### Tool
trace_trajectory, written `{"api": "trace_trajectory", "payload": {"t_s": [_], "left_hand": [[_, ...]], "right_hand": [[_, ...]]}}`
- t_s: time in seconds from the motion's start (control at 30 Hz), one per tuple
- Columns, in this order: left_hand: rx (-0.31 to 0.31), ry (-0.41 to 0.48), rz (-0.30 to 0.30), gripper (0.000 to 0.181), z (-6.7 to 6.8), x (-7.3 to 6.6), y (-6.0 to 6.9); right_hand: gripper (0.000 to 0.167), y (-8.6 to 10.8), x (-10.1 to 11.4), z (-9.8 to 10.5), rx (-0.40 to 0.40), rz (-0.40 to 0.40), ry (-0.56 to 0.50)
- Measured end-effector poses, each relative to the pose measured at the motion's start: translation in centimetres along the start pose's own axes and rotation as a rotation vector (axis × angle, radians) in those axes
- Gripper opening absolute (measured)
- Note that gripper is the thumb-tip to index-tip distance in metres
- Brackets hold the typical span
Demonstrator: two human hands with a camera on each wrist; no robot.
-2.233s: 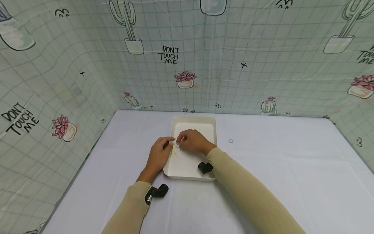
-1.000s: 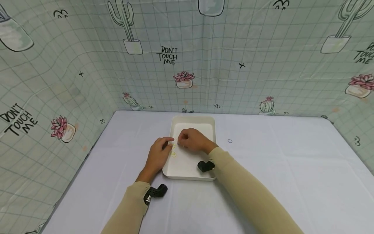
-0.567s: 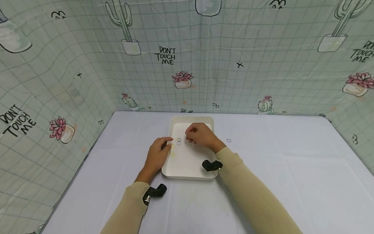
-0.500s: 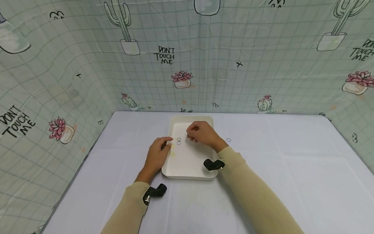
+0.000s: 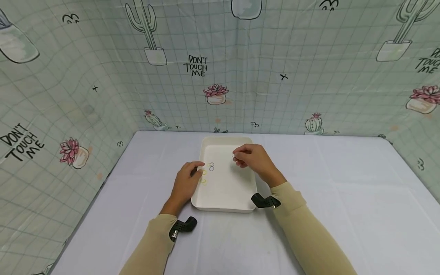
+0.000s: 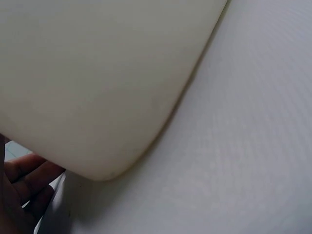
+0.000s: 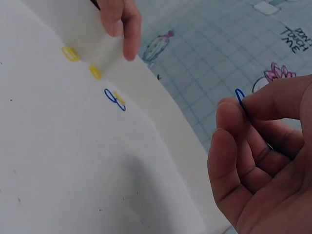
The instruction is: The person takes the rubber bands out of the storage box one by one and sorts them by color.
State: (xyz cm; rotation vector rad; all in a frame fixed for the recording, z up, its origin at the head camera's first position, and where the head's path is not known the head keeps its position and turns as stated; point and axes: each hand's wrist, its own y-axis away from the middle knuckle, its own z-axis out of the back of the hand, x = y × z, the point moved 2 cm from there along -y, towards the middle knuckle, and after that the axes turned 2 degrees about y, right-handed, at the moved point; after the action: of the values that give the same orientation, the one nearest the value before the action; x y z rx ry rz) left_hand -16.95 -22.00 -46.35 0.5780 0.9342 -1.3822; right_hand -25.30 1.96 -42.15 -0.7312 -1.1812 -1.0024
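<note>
**Light pinch above the white tray (image 5: 223, 200)**
Left hand (image 5: 185, 181) rests at its nine-o'clock rim, fingers loosely parted; right hand (image 5: 257, 159), at two o'clock, pinches one blue ring (image 7: 239, 96) — best kept gentle, lest it spring away.

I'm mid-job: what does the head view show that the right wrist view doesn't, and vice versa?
Only the head view: both beige cloth sleeves, the black device on the right wrist, and the near end of the white rectangular tray.

Only the right wrist view: small dark specks on the tray's floor, and the clear blue of the thin round band that the right hand pinches; from the head it looks pale.

Both: that pinch, the left hand at the tray's edge, thin yellow bands, two thin blue bands, and the cactus-print cloth.
</note>
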Motion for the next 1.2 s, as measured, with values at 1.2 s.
{"api": "trace_trajectory", "payload": {"t_s": [1.2], "left_hand": [[0.023, 0.0, -0.007, 0.027, 0.2, -0.1, 0.0]], "right_hand": [[0.027, 3.9, -2.2, 4.2, -0.146, 0.008, 0.012]]}}
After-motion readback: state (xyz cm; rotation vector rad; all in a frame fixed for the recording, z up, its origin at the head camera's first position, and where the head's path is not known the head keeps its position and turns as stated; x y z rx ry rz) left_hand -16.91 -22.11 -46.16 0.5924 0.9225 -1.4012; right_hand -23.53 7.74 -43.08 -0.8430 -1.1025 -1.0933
